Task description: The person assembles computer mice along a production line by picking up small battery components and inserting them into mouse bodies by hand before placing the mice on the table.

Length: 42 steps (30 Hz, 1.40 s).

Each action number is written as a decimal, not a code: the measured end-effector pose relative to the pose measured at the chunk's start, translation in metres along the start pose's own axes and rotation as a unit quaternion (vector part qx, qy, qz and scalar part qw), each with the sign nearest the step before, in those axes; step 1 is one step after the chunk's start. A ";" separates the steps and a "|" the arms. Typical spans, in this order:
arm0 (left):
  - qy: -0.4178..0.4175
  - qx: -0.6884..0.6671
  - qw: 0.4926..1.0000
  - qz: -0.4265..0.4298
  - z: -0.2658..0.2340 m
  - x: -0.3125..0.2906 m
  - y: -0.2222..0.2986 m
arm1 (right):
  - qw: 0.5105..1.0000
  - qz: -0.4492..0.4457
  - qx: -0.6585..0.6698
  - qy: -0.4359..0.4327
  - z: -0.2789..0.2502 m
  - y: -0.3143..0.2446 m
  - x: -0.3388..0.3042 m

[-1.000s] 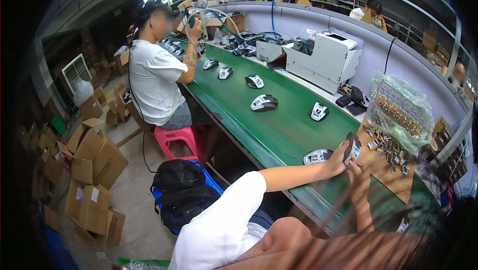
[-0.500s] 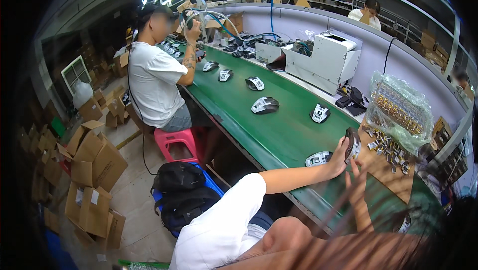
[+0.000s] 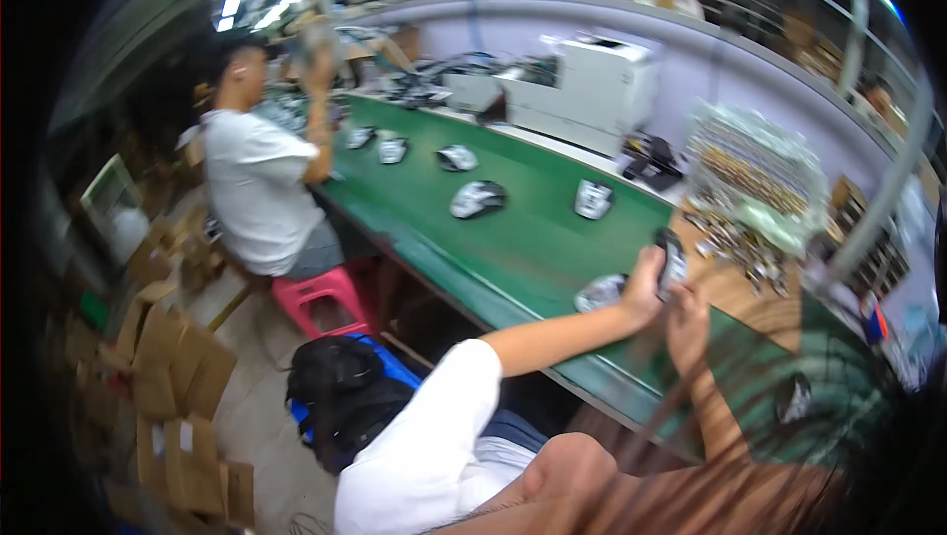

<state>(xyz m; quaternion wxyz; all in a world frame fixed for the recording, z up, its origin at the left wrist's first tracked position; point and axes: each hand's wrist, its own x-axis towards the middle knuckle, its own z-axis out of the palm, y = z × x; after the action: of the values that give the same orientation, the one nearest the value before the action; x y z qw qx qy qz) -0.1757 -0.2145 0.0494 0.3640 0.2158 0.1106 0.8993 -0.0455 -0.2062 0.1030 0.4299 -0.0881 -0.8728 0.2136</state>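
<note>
My left hand (image 3: 646, 288) grips a dark computer mouse (image 3: 672, 257) and holds it upright above the green work surface (image 3: 533, 284). Against the lower end of that mouse, my right hand (image 3: 689, 323) has its fingers bent and pressed in. Motion blur hides whether a small part sits between them. Beside my left wrist lies another mouse (image 3: 600, 293), white and grey. Farther up the surface rest more black-and-white mice, among them one near the middle (image 3: 478, 200) and one to its right (image 3: 594, 200).
Small metallic parts (image 3: 735, 254) lie on a brown board (image 3: 755, 313) at right, by a bubble-wrapped tray of parts (image 3: 755, 180). A white machine (image 3: 602, 86) stands behind. At left a co-worker (image 3: 252, 175) sits on a pink stool (image 3: 321, 300). A black backpack (image 3: 345, 392) is below.
The whole view has shifted, so the scene sits farther left and is blurred. My right hand's fingers, stretched toward the mouse before, are now bent against its lower end. My left hand keeps its grip.
</note>
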 end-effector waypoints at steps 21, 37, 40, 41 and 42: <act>-0.365 0.782 0.505 0.021 0.052 -0.058 -0.027 | 0.963 0.255 -0.025 0.080 -0.068 0.136 0.070; -0.096 0.970 0.201 -0.100 0.059 -0.018 0.064 | 0.865 0.476 0.087 0.132 0.015 0.196 0.123; -0.100 0.951 0.284 -0.066 0.067 -0.014 0.060 | 0.878 0.433 0.150 0.139 -0.004 0.194 0.117; -0.091 0.928 0.350 -0.088 0.072 -0.012 0.058 | 0.894 0.393 0.146 0.158 -0.011 0.195 0.114; -0.096 0.927 0.350 -0.089 0.077 -0.010 0.058 | 0.892 0.375 0.192 0.167 -0.018 0.196 0.110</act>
<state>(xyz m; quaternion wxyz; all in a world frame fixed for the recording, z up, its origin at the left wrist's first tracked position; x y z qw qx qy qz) -0.1684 -0.2599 0.1344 0.0176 0.4898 0.8569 0.1595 -0.1049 0.0117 0.1033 0.4655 -0.3589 -0.6327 0.5042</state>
